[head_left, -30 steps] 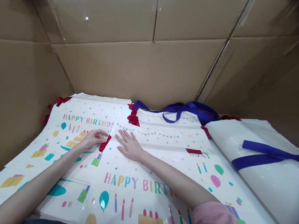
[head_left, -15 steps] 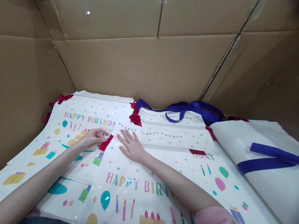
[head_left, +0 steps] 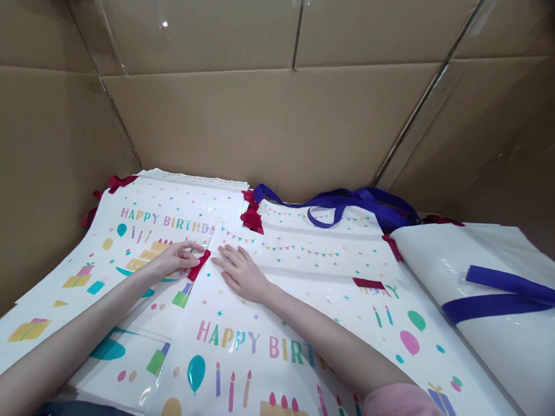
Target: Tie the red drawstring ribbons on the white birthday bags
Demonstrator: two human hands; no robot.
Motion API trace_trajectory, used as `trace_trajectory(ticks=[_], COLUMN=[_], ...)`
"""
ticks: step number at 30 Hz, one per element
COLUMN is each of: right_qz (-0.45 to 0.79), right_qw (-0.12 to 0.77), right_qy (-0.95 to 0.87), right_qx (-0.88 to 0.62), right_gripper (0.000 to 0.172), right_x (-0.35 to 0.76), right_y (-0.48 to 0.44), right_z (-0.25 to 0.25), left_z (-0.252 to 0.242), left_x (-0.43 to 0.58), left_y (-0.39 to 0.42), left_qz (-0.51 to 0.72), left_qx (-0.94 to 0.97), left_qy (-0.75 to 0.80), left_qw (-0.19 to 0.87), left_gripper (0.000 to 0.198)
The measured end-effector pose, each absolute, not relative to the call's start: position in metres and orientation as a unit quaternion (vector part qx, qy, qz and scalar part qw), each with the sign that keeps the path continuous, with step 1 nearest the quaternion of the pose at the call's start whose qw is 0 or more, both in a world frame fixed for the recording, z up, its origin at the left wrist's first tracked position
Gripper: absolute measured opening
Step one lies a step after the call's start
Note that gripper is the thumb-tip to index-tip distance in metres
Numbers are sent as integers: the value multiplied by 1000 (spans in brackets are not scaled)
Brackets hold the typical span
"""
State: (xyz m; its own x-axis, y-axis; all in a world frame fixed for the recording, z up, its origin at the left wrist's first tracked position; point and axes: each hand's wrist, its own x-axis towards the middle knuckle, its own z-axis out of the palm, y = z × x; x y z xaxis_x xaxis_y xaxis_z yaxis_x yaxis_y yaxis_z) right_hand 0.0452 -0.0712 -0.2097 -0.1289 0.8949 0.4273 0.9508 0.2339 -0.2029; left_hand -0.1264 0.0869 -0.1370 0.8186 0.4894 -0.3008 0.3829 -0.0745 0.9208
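My left hand [head_left: 179, 259] pinches a short red ribbon [head_left: 199, 266] at the left edge of the nearest white sheet. This glossy birthday-print sheet [head_left: 260, 314], perhaps a bag, has balloons, candles and coloured lettering. Just right of the ribbon, my right hand [head_left: 244, 274] lies on its upper part, palm down with fingers extended. Beneath the left forearm spreads a stack of similar printed sheets [head_left: 76, 295], with red ribbons [head_left: 121, 183] at its upper left corner. Another red ribbon piece [head_left: 368, 283] shows farther right.
Brown cardboard walls [head_left: 217, 121] rise behind and on both sides. Blue ribbon [head_left: 368, 201] lies along the back of the middle stack. To the right, a folded white bundle [head_left: 484, 248] carries a blue strap [head_left: 513, 300].
My right hand has slid slightly left toward the ribbon, and its fingers have drawn closer together. My left hand stays at the ribbon, its fingers shifted slightly.
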Motion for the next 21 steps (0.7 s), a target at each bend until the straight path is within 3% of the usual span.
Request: trace_trajectory(ticks=[21], right_qz=[-70], right_qw=[270], right_qy=[-747], right_qx=[-604], right_gripper=[43], right_x=[45], right_y=[-72], right_z=[-212], left_z=[-157], left_x=[-125], left_y=[71], left_qz=[126], left_qx=[693], left_qy=[330], left_qw=[628], left_gripper=[64])
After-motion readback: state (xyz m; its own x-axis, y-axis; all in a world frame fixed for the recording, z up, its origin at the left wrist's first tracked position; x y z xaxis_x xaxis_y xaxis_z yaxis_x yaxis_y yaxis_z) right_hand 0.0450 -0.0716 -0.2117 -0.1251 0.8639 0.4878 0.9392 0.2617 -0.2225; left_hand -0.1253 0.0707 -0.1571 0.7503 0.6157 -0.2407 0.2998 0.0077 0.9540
